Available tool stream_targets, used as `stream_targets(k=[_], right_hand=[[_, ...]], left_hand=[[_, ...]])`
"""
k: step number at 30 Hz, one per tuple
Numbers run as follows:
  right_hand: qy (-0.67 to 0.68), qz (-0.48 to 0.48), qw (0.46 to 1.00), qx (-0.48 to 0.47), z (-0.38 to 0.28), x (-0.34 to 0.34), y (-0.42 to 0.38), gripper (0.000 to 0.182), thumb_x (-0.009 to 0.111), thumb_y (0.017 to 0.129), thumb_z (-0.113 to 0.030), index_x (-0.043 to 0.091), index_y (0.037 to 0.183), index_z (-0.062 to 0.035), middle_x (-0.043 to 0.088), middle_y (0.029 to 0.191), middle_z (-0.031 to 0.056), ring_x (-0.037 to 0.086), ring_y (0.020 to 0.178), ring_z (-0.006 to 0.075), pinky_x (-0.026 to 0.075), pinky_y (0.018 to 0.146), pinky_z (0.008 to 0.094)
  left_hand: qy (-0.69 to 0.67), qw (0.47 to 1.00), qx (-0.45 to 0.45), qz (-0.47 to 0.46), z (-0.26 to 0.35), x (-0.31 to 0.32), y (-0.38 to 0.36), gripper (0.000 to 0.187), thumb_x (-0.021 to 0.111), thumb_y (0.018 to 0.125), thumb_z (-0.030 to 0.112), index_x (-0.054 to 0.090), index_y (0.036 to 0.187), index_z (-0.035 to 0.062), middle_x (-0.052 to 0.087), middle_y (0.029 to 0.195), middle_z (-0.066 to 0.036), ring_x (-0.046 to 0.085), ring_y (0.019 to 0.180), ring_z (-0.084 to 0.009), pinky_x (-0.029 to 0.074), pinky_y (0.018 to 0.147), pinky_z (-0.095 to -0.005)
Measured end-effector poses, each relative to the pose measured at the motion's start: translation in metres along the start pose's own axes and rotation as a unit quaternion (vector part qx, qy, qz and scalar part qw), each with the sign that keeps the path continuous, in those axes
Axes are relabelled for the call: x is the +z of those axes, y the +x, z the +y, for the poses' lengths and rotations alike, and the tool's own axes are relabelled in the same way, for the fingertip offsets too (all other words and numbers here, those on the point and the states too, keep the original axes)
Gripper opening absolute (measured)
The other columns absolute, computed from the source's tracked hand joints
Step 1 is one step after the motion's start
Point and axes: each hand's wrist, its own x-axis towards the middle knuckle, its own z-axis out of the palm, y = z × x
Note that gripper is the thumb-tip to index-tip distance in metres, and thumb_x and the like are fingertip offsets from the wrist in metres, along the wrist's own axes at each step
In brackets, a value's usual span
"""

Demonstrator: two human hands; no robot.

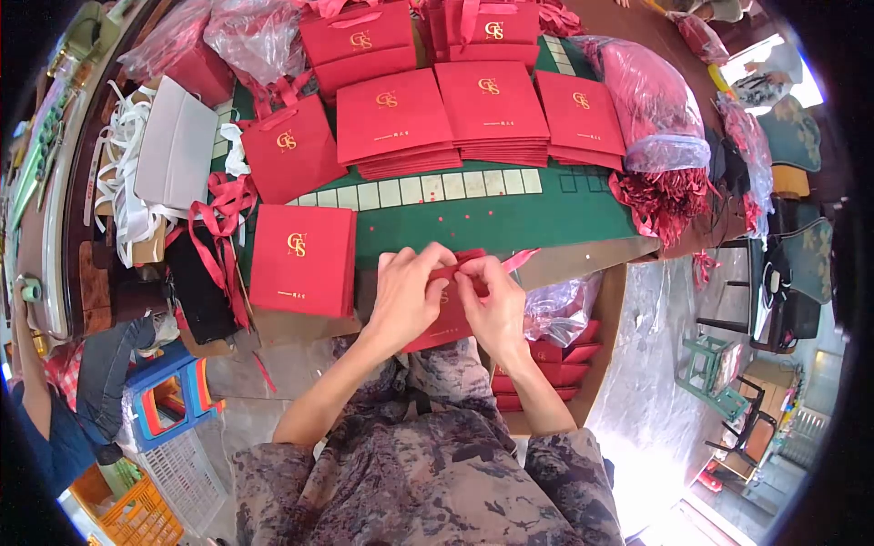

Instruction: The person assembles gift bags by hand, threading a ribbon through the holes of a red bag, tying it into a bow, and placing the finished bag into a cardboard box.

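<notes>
My left hand [408, 293] and right hand [492, 300] meet before my lap, fingertips pinched closed on the upper edge of a small red paper bag with gold lettering [446, 329]; the exact contact is partly hidden by my fingers. The bag hangs between my hands, at the near edge of a table covered with a green mat [391, 227]. Just beside, at left, lies a squarish red stack with a gold monogram [303, 259]. Farther back, flat red stacks [492, 109] stand in a row beyond a strip of cream rectangles [432, 188].
</notes>
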Motion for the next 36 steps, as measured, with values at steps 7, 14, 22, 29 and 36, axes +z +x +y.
stream_targets(k=[7, 14, 22, 29, 36], right_hand=[[0.054, -0.040, 0.998, 0.000, -0.018, -0.026, 0.009, 0.009, 0.070, 0.089, -0.004, 0.067, 0.098, -0.0014, 0.067, 0.090, 0.0102, 0.067, 0.077, 0.0199, 0.053, 0.069, 0.0305], [-0.037, -0.229, 0.970, -0.067, -0.004, -0.054, 0.043, 0.011, 0.069, 0.089, -0.007, 0.070, 0.099, -0.0022, 0.063, 0.089, 0.0095, 0.065, 0.081, 0.0223, 0.052, 0.073, 0.0316], [-0.007, -0.403, 0.913, -0.060, -0.011, -0.065, 0.068, 0.012, 0.067, 0.088, -0.006, 0.072, 0.100, -0.0044, 0.061, 0.090, 0.0091, 0.065, 0.083, 0.0236, 0.052, 0.074, 0.0344], [-0.005, -0.431, 0.893, -0.133, -0.009, -0.058, 0.075, 0.010, 0.065, 0.086, -0.005, 0.060, 0.095, -0.0035, 0.059, 0.089, 0.0112, 0.063, 0.085, 0.0306, 0.048, 0.073, 0.0396], [0.092, -0.264, 0.958, -0.060, 0.007, -0.055, 0.100, 0.008, 0.061, 0.094, -0.003, 0.057, 0.100, -0.0010, 0.055, 0.087, 0.0076, 0.060, 0.075, 0.0179, 0.047, 0.065, 0.0295]], left_hand=[[-0.023, 1.000, -0.007, 0.004, 0.000, -0.002, -0.003, 0.023, 0.075, 0.078, 0.010, 0.064, 0.097, 0.0101, 0.069, 0.085, -0.001, 0.060, 0.085, -0.0244, 0.038, 0.085, -0.0381], [0.070, 0.991, 0.100, 0.063, 0.008, 0.002, -0.013, 0.015, 0.077, 0.076, 0.012, 0.066, 0.086, 0.0131, 0.067, 0.079, 0.001, 0.057, 0.078, -0.0206, 0.038, 0.081, -0.0375], [0.119, 0.965, 0.216, 0.089, 0.010, 0.003, -0.022, 0.015, 0.076, 0.072, 0.010, 0.068, 0.083, 0.0159, 0.060, 0.081, 0.004, 0.055, 0.079, -0.0166, 0.038, 0.077, -0.0347], [0.120, 0.967, 0.214, 0.071, 0.006, -0.001, -0.017, 0.014, 0.075, 0.074, 0.010, 0.068, 0.085, 0.0143, 0.061, 0.080, 0.002, 0.057, 0.079, -0.0186, 0.039, 0.078, -0.0347], [0.031, 0.995, 0.089, -0.033, -0.002, -0.012, -0.016, 0.013, 0.074, 0.079, 0.007, 0.066, 0.087, 0.0104, 0.067, 0.078, -0.003, 0.061, 0.078, -0.0224, 0.039, 0.079, -0.0365]])
